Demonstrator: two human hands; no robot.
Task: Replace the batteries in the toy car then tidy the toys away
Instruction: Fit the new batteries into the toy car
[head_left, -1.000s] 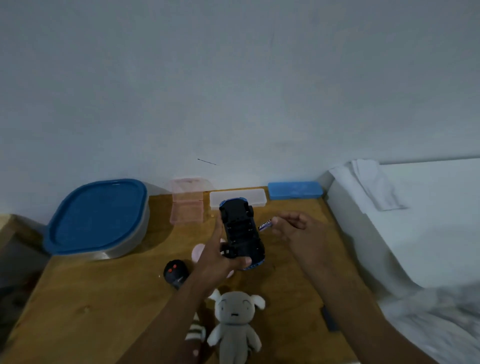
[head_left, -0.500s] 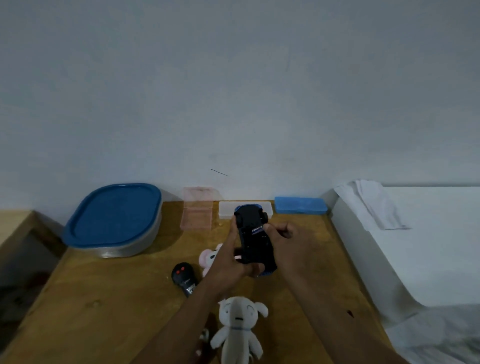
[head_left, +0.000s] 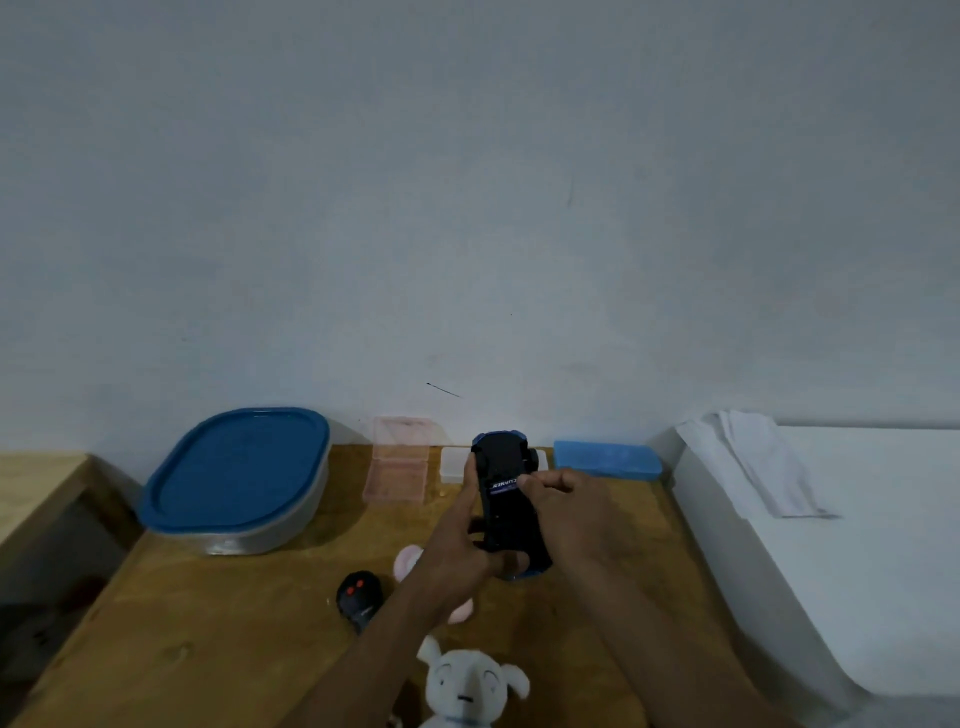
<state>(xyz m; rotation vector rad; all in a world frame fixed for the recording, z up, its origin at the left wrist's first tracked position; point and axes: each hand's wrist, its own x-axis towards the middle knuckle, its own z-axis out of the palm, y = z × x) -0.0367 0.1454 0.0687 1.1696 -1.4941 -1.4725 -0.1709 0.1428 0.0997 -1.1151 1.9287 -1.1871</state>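
On the wooden table (head_left: 234, 623) against a pale wall, a blue-lidded container (head_left: 239, 473) sits at my far left. A clear pink box (head_left: 397, 470), a white case (head_left: 454, 464) and a blue case (head_left: 605, 460) line the back edge. A white bed (head_left: 857, 545) with a folded cloth (head_left: 753, 462) runs along the table's right side. Nearer me, a black remote (head_left: 358, 597) with red buttons lies just left of my left forearm. That forearm covers most of a pink plush toy (head_left: 408, 561), and a white plush dog (head_left: 470, 686) lies at the near edge between my arms.

The toy car (head_left: 506, 504) is turned belly-up, its black underside facing me, with blue bodywork showing at the far end and at the near corner. A dark battery (head_left: 503, 484) with white lettering lies across the underside. I hold the car above the middle of the table, its far end in front of the white case.

My left hand (head_left: 467, 551) grips the car, thumb stretched up its left flank and fingers wrapped under the near end. My right hand (head_left: 571, 514) comes in from the right with fingers curled, thumb and forefinger pinching the battery against the chassis.
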